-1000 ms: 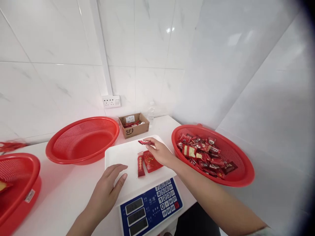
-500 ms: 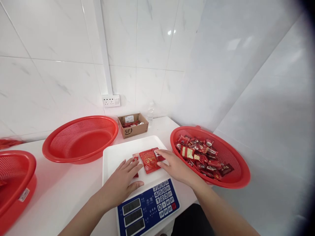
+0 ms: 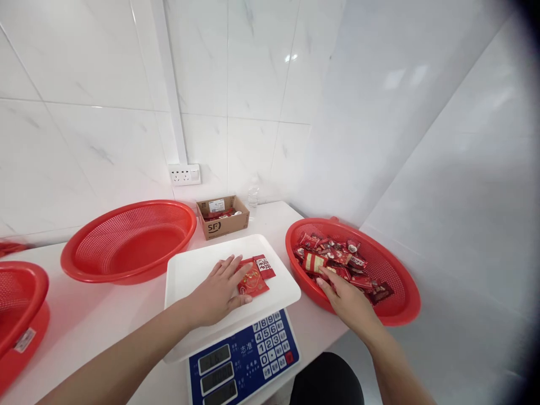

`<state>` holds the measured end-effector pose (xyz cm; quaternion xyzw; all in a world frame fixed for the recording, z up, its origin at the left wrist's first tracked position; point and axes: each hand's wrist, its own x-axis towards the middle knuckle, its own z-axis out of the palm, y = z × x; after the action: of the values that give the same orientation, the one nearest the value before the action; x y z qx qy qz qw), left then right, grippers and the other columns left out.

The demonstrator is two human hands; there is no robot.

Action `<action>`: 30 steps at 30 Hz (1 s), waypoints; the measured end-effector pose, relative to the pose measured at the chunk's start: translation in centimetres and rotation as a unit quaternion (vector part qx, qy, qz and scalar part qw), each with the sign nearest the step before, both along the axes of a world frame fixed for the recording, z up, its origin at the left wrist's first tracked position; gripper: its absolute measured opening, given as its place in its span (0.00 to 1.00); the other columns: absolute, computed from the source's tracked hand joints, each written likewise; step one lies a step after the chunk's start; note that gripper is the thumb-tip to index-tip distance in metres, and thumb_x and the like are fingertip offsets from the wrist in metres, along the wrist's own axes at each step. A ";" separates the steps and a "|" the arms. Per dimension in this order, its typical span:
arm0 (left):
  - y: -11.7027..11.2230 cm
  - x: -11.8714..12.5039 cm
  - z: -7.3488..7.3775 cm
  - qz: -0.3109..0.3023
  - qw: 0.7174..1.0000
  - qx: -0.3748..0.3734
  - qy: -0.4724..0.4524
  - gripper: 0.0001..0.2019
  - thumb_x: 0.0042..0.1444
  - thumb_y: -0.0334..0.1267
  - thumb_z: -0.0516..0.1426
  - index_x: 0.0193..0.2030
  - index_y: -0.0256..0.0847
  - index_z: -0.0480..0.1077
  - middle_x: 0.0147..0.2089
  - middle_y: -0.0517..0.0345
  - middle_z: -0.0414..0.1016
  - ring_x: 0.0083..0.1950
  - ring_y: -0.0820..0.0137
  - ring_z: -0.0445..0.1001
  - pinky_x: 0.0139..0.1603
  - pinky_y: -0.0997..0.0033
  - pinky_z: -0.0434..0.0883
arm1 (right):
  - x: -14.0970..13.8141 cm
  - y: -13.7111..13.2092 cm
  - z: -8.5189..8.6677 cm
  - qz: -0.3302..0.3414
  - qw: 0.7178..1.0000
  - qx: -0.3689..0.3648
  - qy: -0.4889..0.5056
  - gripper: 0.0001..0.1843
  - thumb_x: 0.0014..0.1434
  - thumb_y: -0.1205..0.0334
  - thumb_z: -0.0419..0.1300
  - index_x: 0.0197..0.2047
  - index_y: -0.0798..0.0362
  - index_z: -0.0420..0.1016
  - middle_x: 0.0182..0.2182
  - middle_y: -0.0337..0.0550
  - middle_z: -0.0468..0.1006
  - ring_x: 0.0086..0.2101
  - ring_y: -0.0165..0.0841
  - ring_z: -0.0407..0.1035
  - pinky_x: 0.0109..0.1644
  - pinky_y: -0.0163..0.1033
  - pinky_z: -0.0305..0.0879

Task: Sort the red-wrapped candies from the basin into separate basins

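My left hand (image 3: pixel 219 289) lies over the white weighing pan (image 3: pixel 278 295) of the scale, fingers stretched out across the left part of a square red packet (image 3: pixel 255 281). A smaller red packet with white lettering (image 3: pixel 264 265) overlaps that packet's upper right corner. Anything else under the left hand is hidden. My right hand (image 3: pixel 346 298) is over the near edge of the right red basket (image 3: pixel 403 275), fingers apart and holding nothing. Its fingertips are at a red and gold packet (image 3: pixel 314 262) among several red wrapped sweets (image 3: pixel 358 278); I cannot tell if they touch.
The scale's blue keypad panel (image 3: pixel 244 360) faces me. At the left are a red colander-like basket (image 3: pixel 130 239) and part of another red basket (image 3: pixel 21 304). A small cardboard box (image 3: pixel 223 224) with red packets and a clear bottle (image 3: pixel 253 194) stand by the wall.
My right hand has left the packets on the pan and moved right to the basket of sweets. My left hand has shifted right, onto the square packet.
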<state>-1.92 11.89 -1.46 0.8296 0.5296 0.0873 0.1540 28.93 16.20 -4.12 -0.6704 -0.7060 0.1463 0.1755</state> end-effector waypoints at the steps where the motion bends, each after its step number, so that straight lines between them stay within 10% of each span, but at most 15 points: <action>1: 0.5 0.4 0.0 -0.001 1.000 -0.009 0.001 0.34 0.58 0.60 0.41 0.68 0.47 0.41 0.71 0.49 0.36 0.70 0.57 0.33 0.66 0.47 0.44 | -0.1 -0.1 0.1 -0.003 1.000 -0.006 0.001 0.26 0.61 0.48 0.44 0.59 0.47 0.63 0.55 0.45 0.69 0.53 0.44 0.65 0.51 0.50 0.63; 11: 4.3 -2.0 0.3 0.011 0.998 -0.018 0.056 0.39 0.57 0.62 0.37 0.68 0.39 0.38 0.70 0.46 0.37 0.70 0.57 0.35 0.66 0.48 0.39 | 0.2 -0.1 0.3 0.007 1.000 -0.005 0.000 0.28 0.61 0.48 0.44 0.60 0.51 0.62 0.53 0.48 0.72 0.52 0.43 0.66 0.51 0.46 0.63; 17: 5.1 1.0 0.9 -0.043 0.998 0.009 0.052 0.37 0.57 0.63 0.37 0.68 0.46 0.39 0.71 0.49 0.38 0.70 0.57 0.34 0.65 0.44 0.36 | 0.2 0.1 0.1 0.004 1.000 -0.013 0.015 0.27 0.60 0.47 0.44 0.59 0.48 0.63 0.52 0.47 0.73 0.51 0.43 0.66 0.51 0.46 0.63; 30: 0.4 1.8 1.8 -0.030 0.988 -0.126 0.089 0.37 0.57 0.62 0.40 0.68 0.47 0.36 0.71 0.49 0.27 0.70 0.56 0.28 0.65 0.44 0.36 | 0.5 -0.4 0.5 0.003 0.999 -0.023 0.035 0.26 0.60 0.47 0.45 0.57 0.47 0.65 0.51 0.44 0.74 0.50 0.43 0.68 0.49 0.45 0.64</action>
<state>-0.14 12.31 0.33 0.8236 0.5228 -0.0593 0.2116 29.39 15.83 -3.67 -0.6664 -0.6979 0.1868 0.1841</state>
